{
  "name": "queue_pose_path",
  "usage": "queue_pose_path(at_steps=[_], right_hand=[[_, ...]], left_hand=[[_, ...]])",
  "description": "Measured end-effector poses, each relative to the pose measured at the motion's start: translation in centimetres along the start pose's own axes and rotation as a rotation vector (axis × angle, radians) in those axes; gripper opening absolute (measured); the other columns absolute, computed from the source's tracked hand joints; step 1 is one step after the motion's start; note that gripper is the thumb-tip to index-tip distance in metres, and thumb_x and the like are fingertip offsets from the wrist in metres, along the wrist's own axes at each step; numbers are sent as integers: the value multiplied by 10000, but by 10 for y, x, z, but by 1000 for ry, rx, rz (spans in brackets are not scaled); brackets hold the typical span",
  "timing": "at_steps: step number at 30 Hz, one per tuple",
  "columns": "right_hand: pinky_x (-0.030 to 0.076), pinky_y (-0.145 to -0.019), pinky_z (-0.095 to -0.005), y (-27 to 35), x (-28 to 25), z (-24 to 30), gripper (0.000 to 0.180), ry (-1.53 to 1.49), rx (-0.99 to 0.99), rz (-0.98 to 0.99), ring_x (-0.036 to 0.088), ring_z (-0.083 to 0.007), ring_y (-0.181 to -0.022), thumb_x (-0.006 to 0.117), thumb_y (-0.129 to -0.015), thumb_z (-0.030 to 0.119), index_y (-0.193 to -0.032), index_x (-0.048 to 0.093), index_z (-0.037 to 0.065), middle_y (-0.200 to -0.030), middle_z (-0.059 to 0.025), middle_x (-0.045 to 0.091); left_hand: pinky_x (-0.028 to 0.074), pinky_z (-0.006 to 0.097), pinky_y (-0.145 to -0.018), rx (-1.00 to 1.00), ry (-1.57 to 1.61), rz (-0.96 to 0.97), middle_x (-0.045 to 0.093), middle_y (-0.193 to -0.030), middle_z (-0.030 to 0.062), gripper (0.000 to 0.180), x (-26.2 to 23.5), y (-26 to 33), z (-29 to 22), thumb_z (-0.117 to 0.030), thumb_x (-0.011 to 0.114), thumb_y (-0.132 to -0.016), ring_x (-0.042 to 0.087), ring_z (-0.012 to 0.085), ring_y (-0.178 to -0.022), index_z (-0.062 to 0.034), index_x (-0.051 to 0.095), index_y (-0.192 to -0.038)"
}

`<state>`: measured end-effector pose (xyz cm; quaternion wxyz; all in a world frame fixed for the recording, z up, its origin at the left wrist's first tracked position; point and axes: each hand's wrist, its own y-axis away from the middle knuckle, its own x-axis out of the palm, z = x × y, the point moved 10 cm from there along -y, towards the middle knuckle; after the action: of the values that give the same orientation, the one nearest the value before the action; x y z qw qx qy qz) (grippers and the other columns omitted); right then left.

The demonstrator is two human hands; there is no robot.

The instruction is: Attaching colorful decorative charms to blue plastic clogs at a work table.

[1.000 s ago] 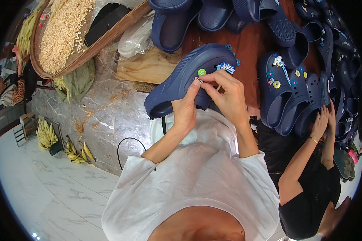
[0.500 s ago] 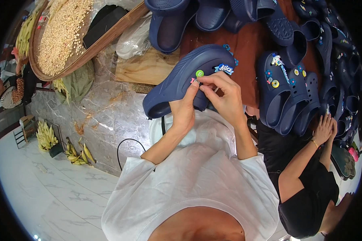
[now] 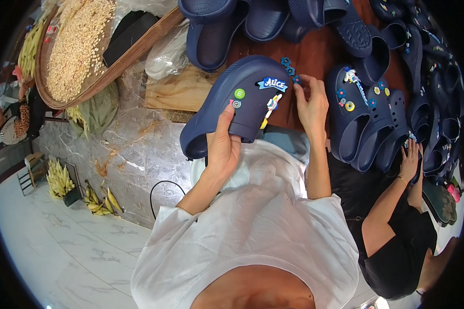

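Three blue flowers (image 3: 290,70) we see just right of one clog (image 3: 252,72), which the left hand (image 3: 222,154) grips from the near side, hiding it partly. The right hand (image 3: 313,107) looks half curled; whether it holds the nearest flower (image 3: 296,80), we cannot tell.

left hand (image 3: 224,157), fingers mostly hidden by held clog (image 3: 227,85); tray (image 3: 144,45), cut off above

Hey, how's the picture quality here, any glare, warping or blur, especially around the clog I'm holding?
Head view: the held clog and its charms look fairly crisp; head view: glare on the grey stone beside the white sleeve, small highlights on the plastic bag; head view: fisheye black border curving down both sides, with clogs near the right rim looking squeezed and softer.
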<state>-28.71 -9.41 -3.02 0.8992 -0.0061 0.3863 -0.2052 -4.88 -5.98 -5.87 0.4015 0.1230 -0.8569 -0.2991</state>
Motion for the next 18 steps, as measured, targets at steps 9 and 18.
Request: queue_pose_path(at_steps=[9, 18], right_hand=[[503, -754, -388, -5, 11, -12, 231, 86, -40, 2, 638, -297, -860, 708, -844, 130, -1033, 640, 16, -964, -149, 623], [497, -730, -265, 29, -6, 93, 269, -460, -133, 247, 617, -136, -815, 704, -815, 20, -1076, 644, 11, -932, -56, 617]], left_hand=[[415, 409, -1072, -35, 89, 98, 537, -1300, 130, 400, -5, -3, 4, -180, 543, -951, 532, 237, -1217, 25, 453, -1283], [424, 379, -1056, -22, 21, 129, 572, -1249, 106, 319, 3, 5, 8, -171, 536, -973, 553, 192, -1170, 23, 521, -1226]])
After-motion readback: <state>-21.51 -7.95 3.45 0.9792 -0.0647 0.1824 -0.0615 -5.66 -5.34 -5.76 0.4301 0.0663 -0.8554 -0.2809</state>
